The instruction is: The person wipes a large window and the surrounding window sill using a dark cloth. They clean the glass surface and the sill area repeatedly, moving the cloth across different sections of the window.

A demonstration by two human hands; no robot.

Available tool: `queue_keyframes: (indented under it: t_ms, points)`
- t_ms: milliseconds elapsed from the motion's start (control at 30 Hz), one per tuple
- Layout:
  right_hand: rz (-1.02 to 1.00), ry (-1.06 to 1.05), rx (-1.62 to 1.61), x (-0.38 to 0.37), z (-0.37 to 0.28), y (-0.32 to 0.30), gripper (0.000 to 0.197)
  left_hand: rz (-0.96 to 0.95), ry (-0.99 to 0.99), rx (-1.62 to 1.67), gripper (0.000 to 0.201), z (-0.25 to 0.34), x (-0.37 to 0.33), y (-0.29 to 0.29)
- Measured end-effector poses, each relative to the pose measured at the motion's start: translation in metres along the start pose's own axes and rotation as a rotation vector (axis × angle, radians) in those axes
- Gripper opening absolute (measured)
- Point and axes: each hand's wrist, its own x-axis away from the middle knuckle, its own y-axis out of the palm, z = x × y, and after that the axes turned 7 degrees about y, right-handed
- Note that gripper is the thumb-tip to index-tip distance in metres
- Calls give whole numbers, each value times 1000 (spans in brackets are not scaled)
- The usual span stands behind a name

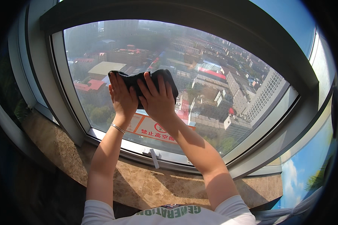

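A dark cloth [135,80] lies spread against the window pane [199,56], left of the pane's middle. My left hand [122,98] presses flat on the cloth's left part, fingers stretched upward. Beside it, my right hand [158,96] lies on the cloth's right part with its fingers spread. Both palms face the glass, and the cloth shows between and around the fingers. Neither hand is wrapped round the cloth. A thin bracelet circles my left wrist.
Below my hands a warning sticker [154,127] is on the glass, partly covered by my forearms. A white window handle [154,158] juts from the lower frame. A brown marble sill [157,187] runs beneath, and dark frame bars [184,13] surround the pane. City buildings lie far below outside.
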Motion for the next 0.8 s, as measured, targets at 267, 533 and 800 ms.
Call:
queue_keyframes:
  t_ms: [267, 533, 800]
  points:
    - [122, 86, 247, -56, 16, -14, 39, 131, 100, 249, 65, 30, -70, -7]
    - [338, 415, 380, -47, 71, -36, 48, 267, 619, 369, 56, 98, -109, -5]
    - [132, 156, 369, -93, -12, -1, 55, 316, 273, 146, 67, -16, -122, -19]
